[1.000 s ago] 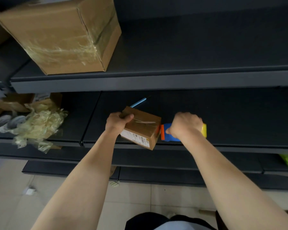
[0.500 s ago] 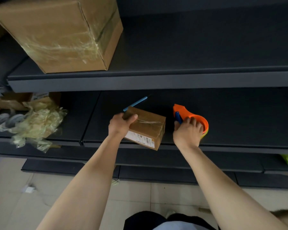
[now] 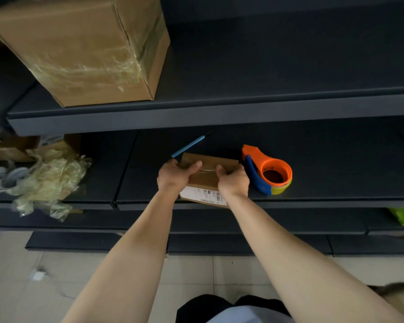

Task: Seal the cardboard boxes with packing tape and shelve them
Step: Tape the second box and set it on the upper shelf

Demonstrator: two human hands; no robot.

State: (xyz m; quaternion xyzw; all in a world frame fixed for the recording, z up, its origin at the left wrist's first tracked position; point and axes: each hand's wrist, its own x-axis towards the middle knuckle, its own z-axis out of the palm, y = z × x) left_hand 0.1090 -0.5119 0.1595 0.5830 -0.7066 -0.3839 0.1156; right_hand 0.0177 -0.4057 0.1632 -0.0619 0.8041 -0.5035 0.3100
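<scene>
Crosswise, a small brown cardboard box (image 3: pixel 208 180) is gripped between left hand (image 3: pixel 173 178) and right hand (image 3: pixel 234 184). An orange-and-blue plastic tape dispenser (image 3: pixel 266 164) is seen nearer the right.

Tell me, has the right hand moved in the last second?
Yes. The right hand went left along the shelf, off the tape dispenser onto the small box.

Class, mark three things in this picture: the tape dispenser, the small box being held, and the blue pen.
tape dispenser (image 3: pixel 265 166), head view, on its orange ring.
small box (image 3: pixel 205 180), head view, on its brown top face.
blue pen (image 3: pixel 189 146), head view, on the middle of its shaft.
</scene>
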